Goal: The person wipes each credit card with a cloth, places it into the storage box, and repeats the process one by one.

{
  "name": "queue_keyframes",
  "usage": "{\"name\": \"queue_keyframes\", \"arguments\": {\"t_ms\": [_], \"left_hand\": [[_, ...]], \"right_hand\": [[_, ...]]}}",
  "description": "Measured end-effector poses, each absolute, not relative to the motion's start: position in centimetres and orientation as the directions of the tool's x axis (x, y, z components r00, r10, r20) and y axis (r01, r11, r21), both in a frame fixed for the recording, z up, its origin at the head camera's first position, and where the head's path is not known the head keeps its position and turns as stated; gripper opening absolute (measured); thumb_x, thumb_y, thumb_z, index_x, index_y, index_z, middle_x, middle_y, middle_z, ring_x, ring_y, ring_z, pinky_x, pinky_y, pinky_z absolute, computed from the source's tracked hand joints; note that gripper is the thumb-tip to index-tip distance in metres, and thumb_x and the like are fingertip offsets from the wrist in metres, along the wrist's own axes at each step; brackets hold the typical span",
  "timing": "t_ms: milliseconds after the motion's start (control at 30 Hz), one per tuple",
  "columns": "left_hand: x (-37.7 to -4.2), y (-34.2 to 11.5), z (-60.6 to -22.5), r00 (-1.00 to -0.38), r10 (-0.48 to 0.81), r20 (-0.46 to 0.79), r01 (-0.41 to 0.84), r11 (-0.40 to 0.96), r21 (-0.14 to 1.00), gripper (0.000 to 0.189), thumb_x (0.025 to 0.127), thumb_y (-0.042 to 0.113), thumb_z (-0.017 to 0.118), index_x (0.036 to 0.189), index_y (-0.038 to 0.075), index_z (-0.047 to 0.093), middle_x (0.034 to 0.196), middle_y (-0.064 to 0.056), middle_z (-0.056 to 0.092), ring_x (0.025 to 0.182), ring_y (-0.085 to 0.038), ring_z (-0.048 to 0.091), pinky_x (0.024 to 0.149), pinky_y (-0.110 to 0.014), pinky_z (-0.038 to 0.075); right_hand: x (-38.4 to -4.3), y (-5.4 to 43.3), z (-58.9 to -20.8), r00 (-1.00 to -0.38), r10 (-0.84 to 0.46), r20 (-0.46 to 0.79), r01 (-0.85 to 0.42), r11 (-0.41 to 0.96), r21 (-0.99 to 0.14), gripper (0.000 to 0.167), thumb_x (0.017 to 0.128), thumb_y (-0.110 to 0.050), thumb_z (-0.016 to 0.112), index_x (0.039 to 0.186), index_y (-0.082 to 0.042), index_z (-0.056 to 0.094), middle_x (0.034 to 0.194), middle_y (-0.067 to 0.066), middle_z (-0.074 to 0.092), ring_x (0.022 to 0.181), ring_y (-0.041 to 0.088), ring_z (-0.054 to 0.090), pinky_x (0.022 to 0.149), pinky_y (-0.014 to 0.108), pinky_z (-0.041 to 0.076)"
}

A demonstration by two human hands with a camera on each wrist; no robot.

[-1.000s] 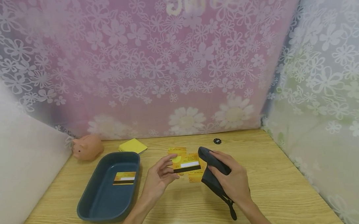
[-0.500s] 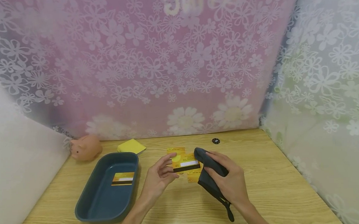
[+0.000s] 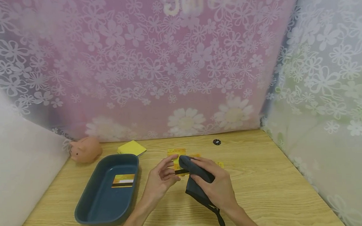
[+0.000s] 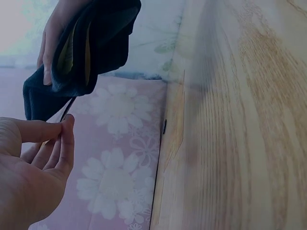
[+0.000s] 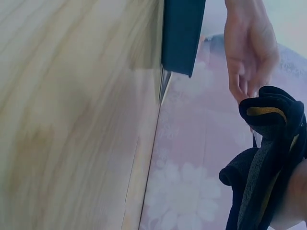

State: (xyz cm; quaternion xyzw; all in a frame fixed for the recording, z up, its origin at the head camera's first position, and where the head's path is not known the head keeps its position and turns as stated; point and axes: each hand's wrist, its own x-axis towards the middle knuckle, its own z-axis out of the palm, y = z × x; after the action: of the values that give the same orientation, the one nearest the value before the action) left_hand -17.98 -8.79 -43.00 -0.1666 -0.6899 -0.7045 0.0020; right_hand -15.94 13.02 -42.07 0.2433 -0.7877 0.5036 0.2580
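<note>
In the head view my left hand [image 3: 159, 180] pinches a yellow bank card [image 3: 180, 172] with a dark stripe between thumb and fingertips. My right hand [image 3: 217, 183] grips a folded dark blue cloth pouch [image 3: 197, 189] with a strap [image 3: 221, 221] hanging below it. The pouch overlaps the right part of the card, hiding it. In the left wrist view, the card's thin edge [image 4: 68, 106] runs from the fingertips up to the pouch's folds. Yellow slivers [image 5: 266, 111] show inside the folds in the right wrist view.
More yellow cards [image 3: 177, 150] lie on the wooden table behind the hands. At left stands a blue basin [image 3: 103, 208] with one card [image 3: 123, 181] inside. Farther back are a piggy bank [image 3: 86, 150], a yellow notebook-like item [image 3: 132, 148] and a black round chip [image 3: 217, 142].
My right hand has brought the pouch leftward over the card, covering most of it. The left hand keeps its pinch almost in place. A card on the table at right has come into view.
</note>
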Motion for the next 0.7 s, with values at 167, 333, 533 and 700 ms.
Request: {"name": "queue_keyframes", "arguments": {"t_ms": [167, 333, 533, 700], "left_hand": [[-18.1, -8.7, -43.1, -0.939, 0.240, 0.246, 0.242, -0.046, 0.969, 0.065, 0.092, -0.012, 0.069, 0.152, 0.009, 0.053, 0.135, -0.017, 0.063, 0.100, -0.022, 0.072, 0.086, -0.035, 0.063], [-18.0, -8.7, -43.0, -0.944, 0.212, 0.254, 0.261, 0.006, 0.965, 0.067, 0.091, -0.011, 0.068, 0.150, 0.018, 0.057, 0.132, -0.013, 0.068, 0.104, -0.019, 0.072, 0.086, -0.030, 0.061], [-17.9, -8.7, -43.0, -0.942, 0.201, 0.268, 0.276, 0.011, 0.961, 0.065, 0.090, -0.010, 0.069, 0.148, 0.017, 0.059, 0.134, -0.013, 0.068, 0.107, -0.019, 0.070, 0.086, -0.027, 0.059], [-17.8, -8.8, -43.0, -0.942, 0.208, 0.263, 0.263, -0.028, 0.964, 0.061, 0.092, -0.008, 0.070, 0.148, 0.013, 0.058, 0.129, -0.014, 0.067, 0.100, -0.024, 0.071, 0.084, -0.030, 0.061]], "right_hand": [[-15.7, 11.7, -42.2, -0.732, -0.160, 0.662, -0.669, 0.352, -0.655, 0.051, 0.085, -0.006, 0.086, 0.132, -0.022, 0.074, 0.134, -0.003, 0.069, 0.117, 0.023, 0.069, 0.087, 0.034, 0.063], [-15.3, 10.5, -42.4, -0.729, -0.189, 0.658, -0.670, 0.391, -0.631, 0.053, 0.084, -0.008, 0.088, 0.132, -0.024, 0.074, 0.136, -0.003, 0.068, 0.121, 0.022, 0.068, 0.092, 0.036, 0.062], [-15.2, 10.2, -42.9, -0.720, -0.179, 0.670, -0.663, 0.463, -0.589, 0.055, 0.081, -0.009, 0.090, 0.131, -0.025, 0.074, 0.136, -0.005, 0.068, 0.120, 0.022, 0.068, 0.090, 0.038, 0.062], [-15.5, 10.8, -42.9, -0.728, -0.162, 0.666, -0.649, 0.476, -0.594, 0.056, 0.081, -0.008, 0.090, 0.132, -0.025, 0.074, 0.135, -0.007, 0.068, 0.117, 0.020, 0.069, 0.086, 0.035, 0.063]]}}
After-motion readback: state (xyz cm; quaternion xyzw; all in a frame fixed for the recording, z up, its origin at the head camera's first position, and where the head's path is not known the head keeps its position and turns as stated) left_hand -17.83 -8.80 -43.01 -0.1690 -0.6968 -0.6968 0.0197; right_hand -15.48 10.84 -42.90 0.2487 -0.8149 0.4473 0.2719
